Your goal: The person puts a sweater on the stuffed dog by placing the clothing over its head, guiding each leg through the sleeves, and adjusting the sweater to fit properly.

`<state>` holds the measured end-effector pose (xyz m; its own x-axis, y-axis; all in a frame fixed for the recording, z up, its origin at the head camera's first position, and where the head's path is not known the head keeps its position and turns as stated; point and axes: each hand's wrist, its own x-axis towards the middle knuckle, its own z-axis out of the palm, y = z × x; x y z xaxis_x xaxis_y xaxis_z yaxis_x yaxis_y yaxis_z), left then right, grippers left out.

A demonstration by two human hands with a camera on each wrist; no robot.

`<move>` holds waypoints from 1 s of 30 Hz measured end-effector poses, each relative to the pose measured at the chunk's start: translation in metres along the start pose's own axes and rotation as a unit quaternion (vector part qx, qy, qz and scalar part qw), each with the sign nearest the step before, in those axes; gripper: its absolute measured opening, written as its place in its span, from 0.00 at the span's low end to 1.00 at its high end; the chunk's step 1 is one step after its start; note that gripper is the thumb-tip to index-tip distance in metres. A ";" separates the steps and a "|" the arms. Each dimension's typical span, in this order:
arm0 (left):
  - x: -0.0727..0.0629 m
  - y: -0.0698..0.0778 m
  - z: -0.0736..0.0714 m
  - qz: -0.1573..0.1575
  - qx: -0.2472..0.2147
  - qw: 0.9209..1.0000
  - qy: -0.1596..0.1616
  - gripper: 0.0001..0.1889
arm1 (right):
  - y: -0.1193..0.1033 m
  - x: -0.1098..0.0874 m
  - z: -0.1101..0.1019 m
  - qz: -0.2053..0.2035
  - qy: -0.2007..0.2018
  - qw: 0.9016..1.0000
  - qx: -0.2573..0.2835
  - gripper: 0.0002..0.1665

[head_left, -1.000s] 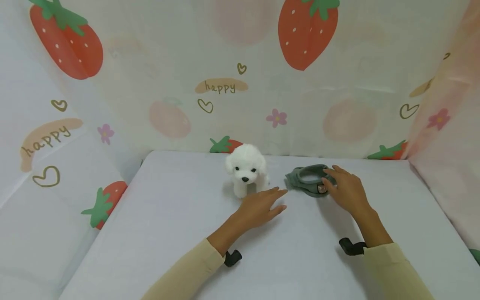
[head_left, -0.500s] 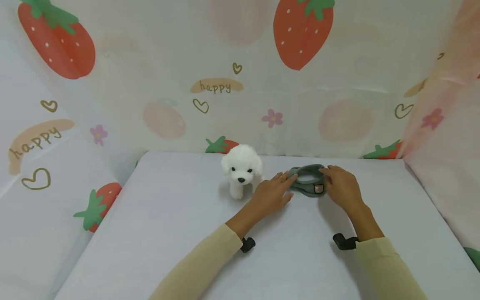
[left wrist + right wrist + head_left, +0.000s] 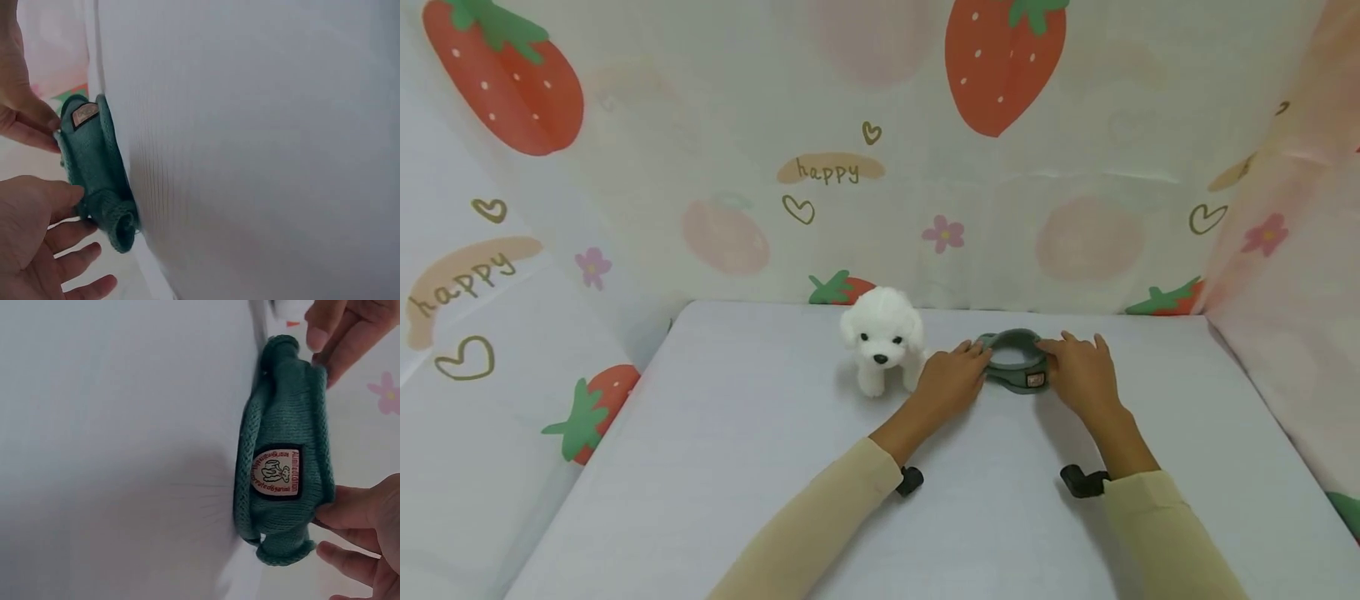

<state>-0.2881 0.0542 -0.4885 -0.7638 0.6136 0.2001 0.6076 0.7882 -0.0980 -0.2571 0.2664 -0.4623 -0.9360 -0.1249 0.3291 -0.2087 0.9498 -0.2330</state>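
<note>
A small green knitted sweater [image 3: 1013, 381] stands on the white table, its wide opening turned up. Its front carries a patch [image 3: 278, 472] with a stitched animal and lettering. My left hand [image 3: 949, 382] pinches the left part of the upper edge between thumb and index finger; the other fingers spread loosely in the left wrist view. On the opposite side, my right hand [image 3: 1084, 377] pinches the rim, thumb outside, remaining fingers apart. Just left of my left hand, a white plush dog [image 3: 882, 335] stands upright, facing me.
White cloth covers the table [image 3: 715, 467]. Behind it hangs a backdrop [image 3: 730, 125] printed with strawberries, hearts and flowers, and similar sheets close off both sides. A black wrist mount [image 3: 1082, 482] sits at my right cuff, another at my left.
My left hand has moved right, from in front of the plush dog to the sweater's left side, and grips it. My right hand has closed on the right rim. The opening looks rounder.
</note>
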 end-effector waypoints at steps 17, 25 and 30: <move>-0.008 0.011 -0.028 -0.026 -0.056 0.990 0.125 0.07 | -0.008 -0.013 -0.020 -0.013 0.102 0.994 0.039 0.08; -0.018 0.014 -0.062 -0.031 -0.060 0.985 0.159 0.09 | -0.021 -0.020 -0.038 -0.009 0.157 0.985 0.069 0.08; -0.028 0.013 -0.087 -0.037 -0.069 0.983 0.166 0.12 | -0.034 -0.020 -0.054 -0.008 0.187 0.977 0.098 0.09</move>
<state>-0.2393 0.0432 -0.4106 -0.7072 0.4879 0.5117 0.5948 0.8018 0.0577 -0.2157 0.2527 -0.4116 -0.7706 0.0099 0.6373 -0.3061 0.8713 -0.3835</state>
